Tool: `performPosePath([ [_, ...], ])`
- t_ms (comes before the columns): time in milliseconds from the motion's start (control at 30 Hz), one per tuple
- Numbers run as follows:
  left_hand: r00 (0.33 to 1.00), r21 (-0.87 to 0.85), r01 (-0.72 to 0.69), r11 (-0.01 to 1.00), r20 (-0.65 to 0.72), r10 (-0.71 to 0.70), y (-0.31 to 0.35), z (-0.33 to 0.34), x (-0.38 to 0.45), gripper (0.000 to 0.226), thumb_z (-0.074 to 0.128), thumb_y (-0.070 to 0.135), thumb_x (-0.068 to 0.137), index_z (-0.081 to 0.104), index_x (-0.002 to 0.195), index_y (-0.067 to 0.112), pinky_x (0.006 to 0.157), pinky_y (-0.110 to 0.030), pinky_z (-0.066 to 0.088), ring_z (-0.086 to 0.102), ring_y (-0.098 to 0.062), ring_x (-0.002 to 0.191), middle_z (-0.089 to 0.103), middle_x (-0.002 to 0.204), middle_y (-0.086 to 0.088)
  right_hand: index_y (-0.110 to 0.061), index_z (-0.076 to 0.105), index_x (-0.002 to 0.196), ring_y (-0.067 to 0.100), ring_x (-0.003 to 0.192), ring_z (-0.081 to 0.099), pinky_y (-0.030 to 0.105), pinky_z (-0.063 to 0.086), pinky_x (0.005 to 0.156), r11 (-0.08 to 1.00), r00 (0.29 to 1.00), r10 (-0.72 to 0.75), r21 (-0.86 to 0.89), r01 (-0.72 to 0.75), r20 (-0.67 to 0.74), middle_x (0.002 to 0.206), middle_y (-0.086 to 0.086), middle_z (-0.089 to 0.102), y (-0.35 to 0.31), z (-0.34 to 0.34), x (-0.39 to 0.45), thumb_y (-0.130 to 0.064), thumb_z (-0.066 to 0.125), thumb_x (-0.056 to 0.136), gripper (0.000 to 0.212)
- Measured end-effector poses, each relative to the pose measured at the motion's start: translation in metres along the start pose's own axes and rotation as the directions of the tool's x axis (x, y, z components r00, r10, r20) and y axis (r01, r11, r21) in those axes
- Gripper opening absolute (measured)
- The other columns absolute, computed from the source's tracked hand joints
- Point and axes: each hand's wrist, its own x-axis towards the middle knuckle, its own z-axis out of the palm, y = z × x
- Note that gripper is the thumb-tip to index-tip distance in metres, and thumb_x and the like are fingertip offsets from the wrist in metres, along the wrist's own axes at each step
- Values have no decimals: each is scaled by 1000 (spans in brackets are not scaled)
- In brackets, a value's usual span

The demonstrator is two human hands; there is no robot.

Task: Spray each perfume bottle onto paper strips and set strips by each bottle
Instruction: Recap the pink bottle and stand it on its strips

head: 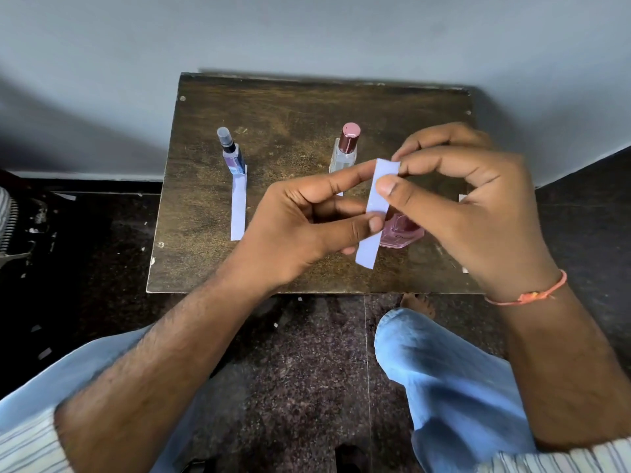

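Observation:
Both hands hold one white paper strip (377, 206) above the small wooden table (273, 107). My right hand (478, 206) pinches its upper end, and my left hand (307, 227) pinches it lower down. A pink perfume bottle (401, 232) stands right behind the strip, mostly hidden by my fingers. A clear bottle with a rose-gold cap (345, 148) stands further back. At the left, a slim blue bottle with a clear cap (231, 153) has a white strip (238, 208) lying in front of it.
The table stands against a grey wall (307, 35) on a dark speckled floor (293, 370). White paper edges (463, 233) show at the table's right side behind my right hand. My knees in light-blue trousers (444, 370) are below the table edge.

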Motion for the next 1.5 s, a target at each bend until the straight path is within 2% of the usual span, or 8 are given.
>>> performPosePath([
  [100,998,40,39,998,-46,-37,2,0,-1,57,81,11,82,69,136,21,65,-22,61,76,-8,81,86,104,-2,-31,82,85,3,85,69,21,52,85,897,964,252,396,-197,-89,85,-17,78,6,-11,3,-19,89,86,14],
  [267,981,84,52,995,-191,-35,5,-6,1,46,78,24,86,72,131,21,63,-26,60,76,-13,78,85,105,-8,-25,73,94,12,76,71,29,49,71,611,806,590,678,-407,-48,83,-8,79,39,-43,11,-24,79,97,7],
  [433,972,107,68,992,-230,-42,2,-10,3,33,72,10,100,72,130,22,64,-28,60,74,-13,77,85,103,-6,-25,82,91,13,68,69,28,41,58,650,718,691,508,-566,-84,85,-1,80,70,-41,9,-22,79,100,11],
  [533,970,112,87,990,-237,-59,0,-11,2,34,72,10,100,71,132,22,63,-23,61,74,-12,76,85,102,-6,-23,83,95,11,63,65,27,41,53,721,738,668,329,-610,-93,89,0,80,80,-33,10,-21,78,101,8],
  [667,972,136,93,986,-229,-60,0,-16,1,35,71,10,101,70,134,21,63,-22,60,74,-14,78,85,101,-5,-29,79,89,8,54,60,20,43,46,794,790,607,90,-601,-88,76,-5,74,89,-21,10,-21,81,98,12],
  [900,971,146,85,986,-232,-50,4,-22,0,31,70,11,102,71,128,27,61,-22,60,74,-13,76,85,101,-4,-32,83,96,6,68,66,39,60,81,853,854,514,-55,-518,-74,85,-6,80,100,-10,14,-25,90,87,14],
  [1133,965,143,82,986,-257,-43,6,-29,-3,29,70,11,102,71,126,28,62,-25,60,75,-10,74,85,100,-5,-20,81,117,10,79,74,31,61,88,871,888,449,-174,-460,-100,84,-12,79,94,-4,17,-23,91,88,30],
  [1500,963,132,86,988,-266,-48,8,-35,-6,31,71,12,102,69,132,22,62,-25,60,74,-13,74,85,100,-6,-21,82,115,13,81,75,33,61,87,872,902,412,-235,-430,-127,82,-14,77,92,0,18,-27,90,88,28],
])
